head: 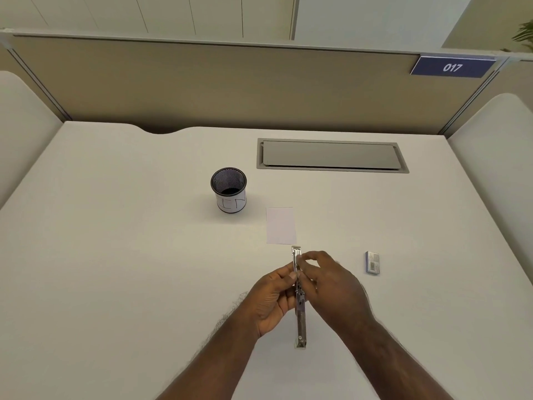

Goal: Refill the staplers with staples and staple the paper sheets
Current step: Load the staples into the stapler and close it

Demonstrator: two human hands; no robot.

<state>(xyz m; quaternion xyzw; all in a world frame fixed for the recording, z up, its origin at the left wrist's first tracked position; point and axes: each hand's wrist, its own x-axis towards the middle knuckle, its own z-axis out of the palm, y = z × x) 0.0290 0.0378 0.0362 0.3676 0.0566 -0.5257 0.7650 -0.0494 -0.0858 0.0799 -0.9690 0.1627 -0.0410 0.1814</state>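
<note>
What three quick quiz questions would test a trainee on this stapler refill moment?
1. True or false: the stapler lies untouched on the desk.
2. Which item lies to the right of the hands? A) staple box B) mesh cup C) paper sheet
3. Fill in: the paper sheet lies just beyond the stapler's ____ end.

Key: 1 false, the left hand and right hand both hold it, opened out. 2 A. 3 far.
</note>
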